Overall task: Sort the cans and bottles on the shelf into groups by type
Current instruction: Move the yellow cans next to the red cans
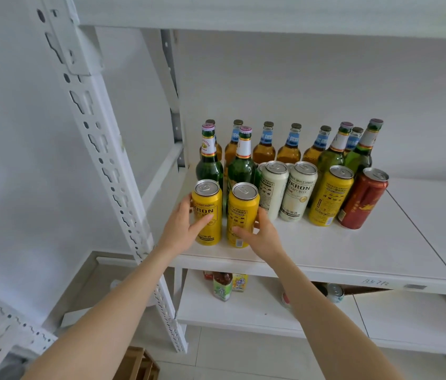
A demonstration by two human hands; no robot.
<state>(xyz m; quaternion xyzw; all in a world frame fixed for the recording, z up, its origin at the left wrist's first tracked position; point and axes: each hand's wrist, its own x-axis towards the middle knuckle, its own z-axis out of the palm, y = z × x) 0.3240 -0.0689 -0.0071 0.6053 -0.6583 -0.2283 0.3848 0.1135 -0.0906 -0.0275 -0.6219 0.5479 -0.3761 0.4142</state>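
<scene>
left hand (180, 226): wrapped round the left yellow can (207, 212), thumb across its front, fingers behind it.
right hand (264, 235): wrapped round the right yellow can (243, 212), thumb low on the label.
both held cans: upright on the shelf board (353, 248), just beside each other, between the two hands.
just beyond the right hand's fingers: two white cans (298, 192), side by side; further right of that hand, a third yellow can (330, 196), then a red can (363, 200).
behind the held cans, past the fingertips: two green bottles (241, 165); two more stand well right of the right hand.
back row: amber bottles (264, 149) with blue neck labels.
below the forearms: lower shelf (257, 311) holding a green-labelled bottle (222, 287).
</scene>
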